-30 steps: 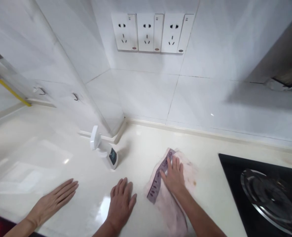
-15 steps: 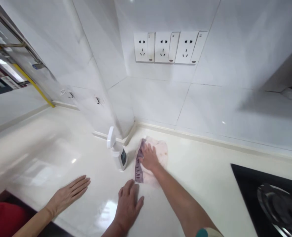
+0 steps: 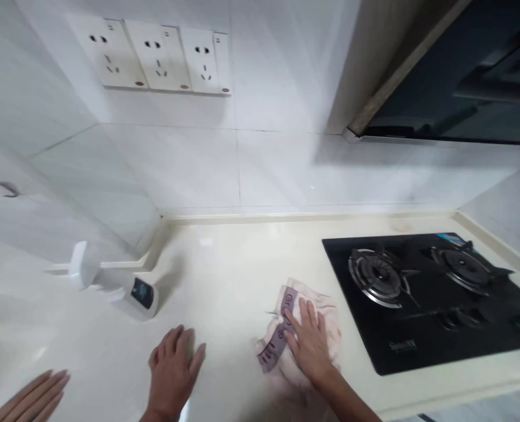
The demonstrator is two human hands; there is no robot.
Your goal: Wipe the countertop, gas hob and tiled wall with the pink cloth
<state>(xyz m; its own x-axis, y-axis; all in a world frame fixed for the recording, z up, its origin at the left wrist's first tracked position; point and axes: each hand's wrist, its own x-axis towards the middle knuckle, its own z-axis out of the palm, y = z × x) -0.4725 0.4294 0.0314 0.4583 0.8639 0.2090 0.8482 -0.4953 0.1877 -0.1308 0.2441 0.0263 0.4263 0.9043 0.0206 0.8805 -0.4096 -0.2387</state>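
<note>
View has swung right, bringing the gas hob (image 3: 418, 346) fully in. My right hand (image 3: 310, 346) presses spread fingers (image 3: 308, 310) flat on the pink cloth (image 3: 325, 316), which lies on the worktop (image 3: 225, 264) just left of the hob; my left hand (image 3: 172, 369) lies open, holding nothing, near the spray bottle (image 3: 128, 293).

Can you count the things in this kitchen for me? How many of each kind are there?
White wall sockets: 3
Gas burners: 2
White spray bottle: 1
Pink cloth: 1
Hands: 3 (the person's left hand and right hand, plus another person's hand)
Total: 10
</note>
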